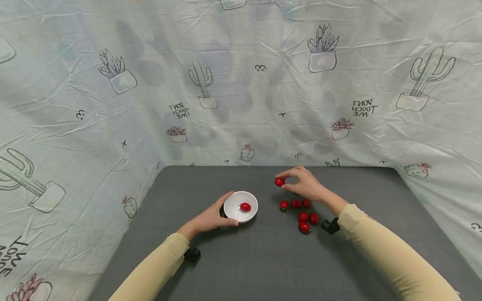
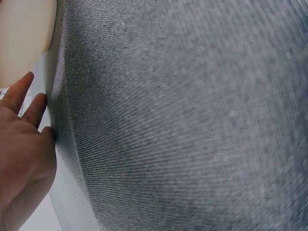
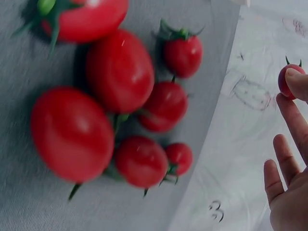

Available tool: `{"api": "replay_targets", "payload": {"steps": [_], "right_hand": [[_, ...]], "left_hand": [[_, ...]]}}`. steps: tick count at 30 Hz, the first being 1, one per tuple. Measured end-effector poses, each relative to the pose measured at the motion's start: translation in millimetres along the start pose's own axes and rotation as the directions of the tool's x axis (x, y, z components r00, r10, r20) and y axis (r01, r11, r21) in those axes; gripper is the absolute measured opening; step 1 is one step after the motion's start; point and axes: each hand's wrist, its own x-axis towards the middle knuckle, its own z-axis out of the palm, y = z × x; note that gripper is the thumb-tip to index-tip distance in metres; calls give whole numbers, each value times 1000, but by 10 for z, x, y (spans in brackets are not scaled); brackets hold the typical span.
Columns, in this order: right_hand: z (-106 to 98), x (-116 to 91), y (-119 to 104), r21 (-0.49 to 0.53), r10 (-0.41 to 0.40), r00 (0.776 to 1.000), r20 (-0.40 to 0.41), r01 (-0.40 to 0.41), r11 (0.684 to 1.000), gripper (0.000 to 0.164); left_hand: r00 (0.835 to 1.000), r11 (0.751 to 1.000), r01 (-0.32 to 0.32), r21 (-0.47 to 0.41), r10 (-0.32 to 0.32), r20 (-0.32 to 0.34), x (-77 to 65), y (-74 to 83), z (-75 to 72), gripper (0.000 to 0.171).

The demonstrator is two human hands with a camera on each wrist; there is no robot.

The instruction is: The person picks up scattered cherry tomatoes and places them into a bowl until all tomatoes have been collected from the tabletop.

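Left hand (image 1: 211, 218), spread wide, grips a white bowl (image 1: 232, 210); right hand (image 1: 306, 185) pinches a tomato (image 1: 279, 182).

Grey table (image 1: 241, 267) with tomatoes (image 1: 303, 216), white bowl (image 1: 232, 207)

Cloth (image 1: 241, 125) is hanging behind and beside gray table (image 1: 241, 267), showing drawn cacti (image 1: 427, 75), succulents (image 1: 322, 59), mirrored lettering (image 1: 364, 108).

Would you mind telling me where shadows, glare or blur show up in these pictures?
Head view: soft shadows darken the table beside the sleeves; right wrist view: small glints shine on the tomatoes; left wrist view: the table's weave looks softer toward the right edge.
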Motion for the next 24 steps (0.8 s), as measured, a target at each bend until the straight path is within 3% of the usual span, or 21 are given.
{"api": "replay_targets", "payload": {"steps": [11, 24], "right_hand": [[166, -4, -214, 25, -51, 997, 61, 49, 998, 33], [409, -46, -437, 107, -81, 979, 187, 62, 992, 36]], "left_hand": [[1000, 1000, 9, 18, -9, 6, -89, -41, 69, 106], [1000, 999, 29, -26, -29, 4, -243, 71, 200, 108]]}}
